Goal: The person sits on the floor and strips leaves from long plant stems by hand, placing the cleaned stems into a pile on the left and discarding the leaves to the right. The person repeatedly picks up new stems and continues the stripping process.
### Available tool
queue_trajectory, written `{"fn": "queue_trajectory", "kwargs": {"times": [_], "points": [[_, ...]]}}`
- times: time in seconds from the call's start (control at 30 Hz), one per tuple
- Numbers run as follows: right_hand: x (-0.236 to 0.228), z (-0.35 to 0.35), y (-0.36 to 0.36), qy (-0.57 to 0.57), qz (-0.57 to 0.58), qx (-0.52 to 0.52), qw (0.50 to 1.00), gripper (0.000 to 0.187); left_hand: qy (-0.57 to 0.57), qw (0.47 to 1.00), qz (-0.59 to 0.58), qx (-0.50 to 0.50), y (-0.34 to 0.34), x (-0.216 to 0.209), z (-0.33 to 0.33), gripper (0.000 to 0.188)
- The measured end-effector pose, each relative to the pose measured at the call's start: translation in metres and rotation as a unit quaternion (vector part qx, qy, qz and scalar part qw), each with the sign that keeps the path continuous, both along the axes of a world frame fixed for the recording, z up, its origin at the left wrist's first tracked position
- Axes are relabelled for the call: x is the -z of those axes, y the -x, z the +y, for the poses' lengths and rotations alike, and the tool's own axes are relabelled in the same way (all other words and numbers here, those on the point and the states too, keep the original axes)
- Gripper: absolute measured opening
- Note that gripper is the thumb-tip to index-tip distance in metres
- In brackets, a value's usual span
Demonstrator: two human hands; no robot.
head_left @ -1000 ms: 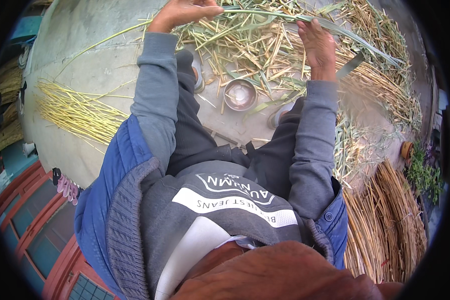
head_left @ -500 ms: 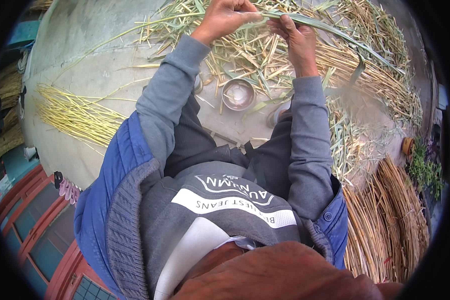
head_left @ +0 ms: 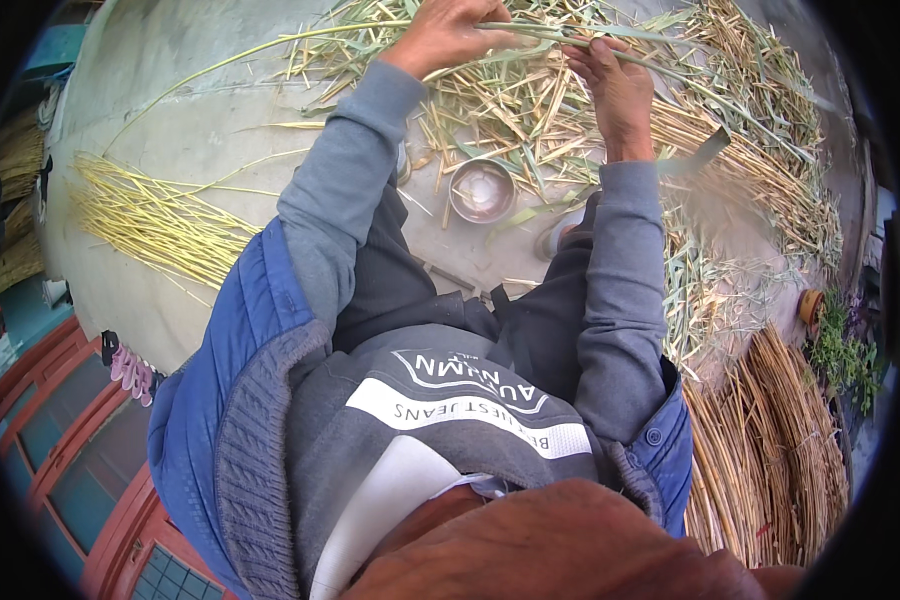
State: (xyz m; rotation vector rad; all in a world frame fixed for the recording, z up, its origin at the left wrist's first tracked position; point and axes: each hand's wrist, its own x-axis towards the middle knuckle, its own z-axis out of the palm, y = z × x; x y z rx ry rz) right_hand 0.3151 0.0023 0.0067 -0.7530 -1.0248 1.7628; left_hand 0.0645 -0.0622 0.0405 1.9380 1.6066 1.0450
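A long yellow-green reed stalk (head_left: pixel 300 38) bends across the far side of the scene, from the floor on the left to beyond my hands. My left hand (head_left: pixel 450 35) is closed around it, part of the fingers cut off by the upper edge. Farther right, my right hand (head_left: pixel 615 90) pinches its leafy part between thumb and fingers. Green leaves (head_left: pixel 545 32) run between the two hands, and one loose blade (head_left: pixel 710 150) hangs blurred beyond my right wrist. Below the hands lies a heap of cut straw and leaf scraps (head_left: pixel 530 110).
A round metal bowl (head_left: pixel 481 190) stands on the floor between my feet. Smooth yellow stalks (head_left: pixel 165 225) lie piled at left. Unstripped reeds (head_left: pixel 730 145) spread at right, above a brown reed bundle (head_left: pixel 770 450). A potted plant (head_left: pixel 845 345) and red-framed doors (head_left: pixel 80 470) border the floor.
My right hand has moved right along the stalk, widening the distance to my left hand, which stays nearly in place. The leaves at right have shifted, and one blade swings.
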Motion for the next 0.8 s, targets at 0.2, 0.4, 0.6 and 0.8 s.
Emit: {"fn": "queue_trajectory", "kwargs": {"times": [0.2, 0.4, 0.6, 0.8], "points": [[-0.001, 0.006, -0.009, -0.032, 0.029, -0.009, 0.999, 0.029, 0.062, 0.995, -0.076, -0.021, 0.015, 0.010, -0.004, 0.018], [-0.010, 0.008, -0.015, -0.049, -0.008, -0.016, 0.999, 0.027, 0.133, 0.978, -0.159, -0.029, 0.011, 0.014, -0.008, 0.020], [-0.007, 0.013, -0.027, -0.038, -0.070, -0.003, 0.997, 0.025, 0.155, 0.896, -0.388, -0.152, 0.018, 0.007, 0.002, 0.014], [-0.003, 0.018, -0.053, -0.008, -0.076, 0.003, 0.997, 0.025, -0.005, 0.951, -0.211, -0.224, 0.067, 0.013, 0.009, 0.017]]}}
